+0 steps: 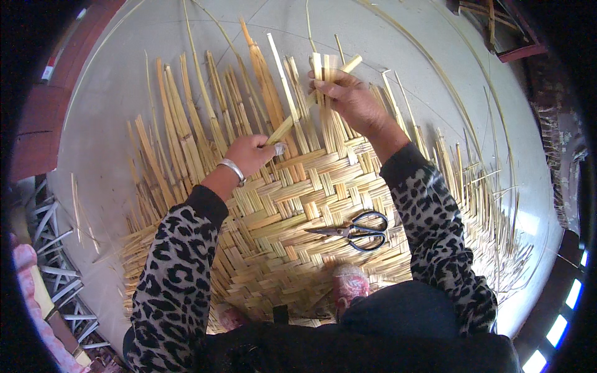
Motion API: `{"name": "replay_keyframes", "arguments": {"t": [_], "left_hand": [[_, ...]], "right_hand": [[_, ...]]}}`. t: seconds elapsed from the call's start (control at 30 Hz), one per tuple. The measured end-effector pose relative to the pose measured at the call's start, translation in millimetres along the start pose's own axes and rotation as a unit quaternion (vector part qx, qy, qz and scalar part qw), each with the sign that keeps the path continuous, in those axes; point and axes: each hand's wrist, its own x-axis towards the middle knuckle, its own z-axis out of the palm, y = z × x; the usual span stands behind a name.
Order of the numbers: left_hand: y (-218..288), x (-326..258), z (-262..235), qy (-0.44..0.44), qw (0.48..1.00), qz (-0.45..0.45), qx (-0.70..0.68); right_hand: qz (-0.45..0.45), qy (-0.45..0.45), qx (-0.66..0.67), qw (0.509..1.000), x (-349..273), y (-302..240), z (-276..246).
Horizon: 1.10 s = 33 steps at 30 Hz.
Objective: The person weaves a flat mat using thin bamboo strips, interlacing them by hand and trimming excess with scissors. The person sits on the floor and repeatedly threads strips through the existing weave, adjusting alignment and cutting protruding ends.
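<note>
A flat reed strip (285,129) slants up to the right from my left hand (252,155), which pinches its lower end. White wrapping shows at a fingertip of that hand, and a silver bangle (233,169) is on the wrist. My right hand (354,102) is closed around several upright reed strips (329,118), thumb in front; some fingers are hidden. The slanted strip's far end (352,63) sticks out above this hand; how it crosses the uprights is partly hidden. Below both hands lies a woven reed mat (280,224), its loose strips fanning outward at the far edge.
Black-handled scissors (367,231) lie on the mat, blades pointing left. My shoe (349,285) rests on the mat's near part. Long thin reeds arc over the pale floor (410,43) at the far right. White metal latticework (56,248) stands at left, below a red wooden piece (37,133).
</note>
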Motion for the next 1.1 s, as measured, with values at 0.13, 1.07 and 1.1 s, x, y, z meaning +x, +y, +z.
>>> {"name": "replay_keyframes", "arguments": {"t": [0.13, 1.07, 1.1], "left_hand": [[3.1, 13.9, -5.2, -0.068, 0.996, -0.004, 0.05], [25.9, 16.0, -15.8, -0.108, 0.988, 0.024, 0.108], [26.3, 15.7, -17.8, -0.122, 0.989, 0.015, 0.081]], "right_hand": [[-0.022, 0.039, -0.162, 0.986, -27.4, 10.2, -18.5], [0.082, 0.163, -0.179, 0.967, -31.3, 24.4, -37.3], [0.098, 0.156, -0.159, 0.97, -30.0, 22.6, -39.2]]}}
